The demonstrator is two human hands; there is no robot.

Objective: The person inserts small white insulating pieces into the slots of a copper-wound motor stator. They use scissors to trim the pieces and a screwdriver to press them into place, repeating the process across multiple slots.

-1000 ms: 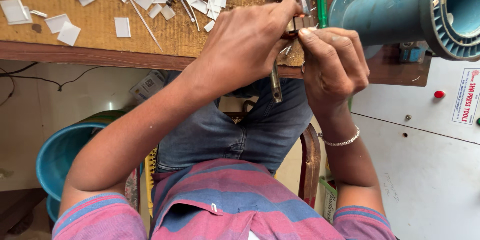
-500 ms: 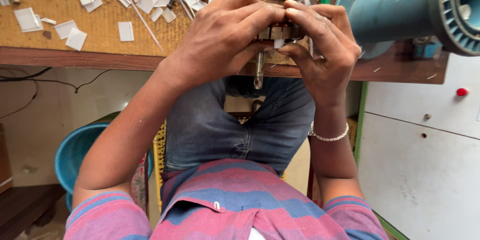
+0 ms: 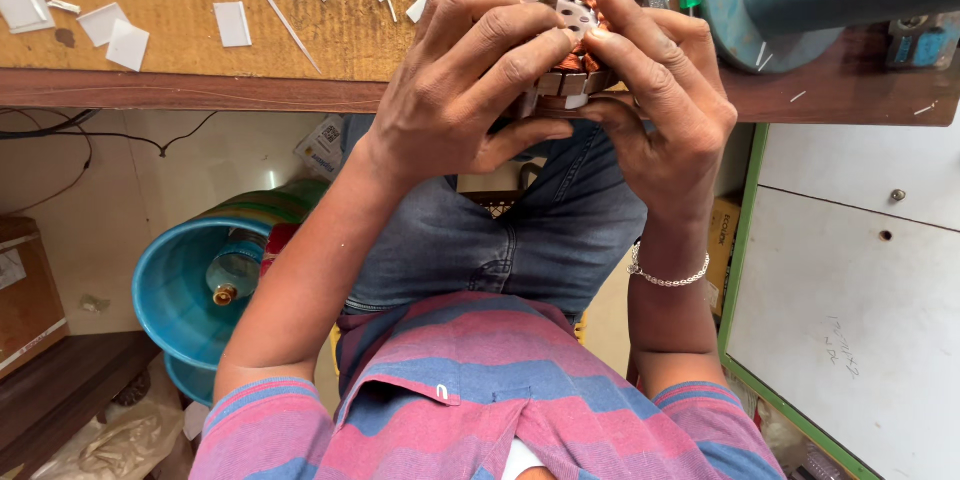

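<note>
A wooden worktop (image 3: 180, 30) strewn with white paper slips (image 3: 232, 24) lies before you. At its near edge, your left hand (image 3: 465, 90) and right hand (image 3: 655, 100) both have their fingers closed around a round copper-wound stator (image 3: 560, 35).

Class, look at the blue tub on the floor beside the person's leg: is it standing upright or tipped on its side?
Tipped on its side: the blue tub shows its open mouth sideways toward the camera, and a bottle lies inside against its wall.

Stator (image 3: 560, 15): round metal core ringed with copper-wound coils, sitting tilted, resting gripped at the table edge.
</note>
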